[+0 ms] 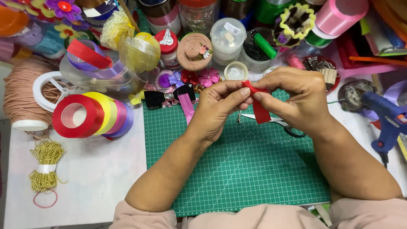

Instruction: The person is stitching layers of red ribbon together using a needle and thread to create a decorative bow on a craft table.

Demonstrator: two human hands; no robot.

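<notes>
Here both hands pinch red ribbon [259, 108], hanging down.

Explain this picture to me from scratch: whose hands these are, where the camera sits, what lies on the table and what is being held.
There is no machine here: a person works with two bare hands, and the one picture comes from a camera worn on their head, looking down. The left hand and right hand meet over a green cutting mat and together pinch a short piece of red ribbon, folded at the top with its tail hanging down. Under the hands lie scissors. On the mat's far edge sits a black bow. To the left are rolls of coloured ribbon and a bundle of gold bead chain; to the right lies a blue glue gun.
</notes>
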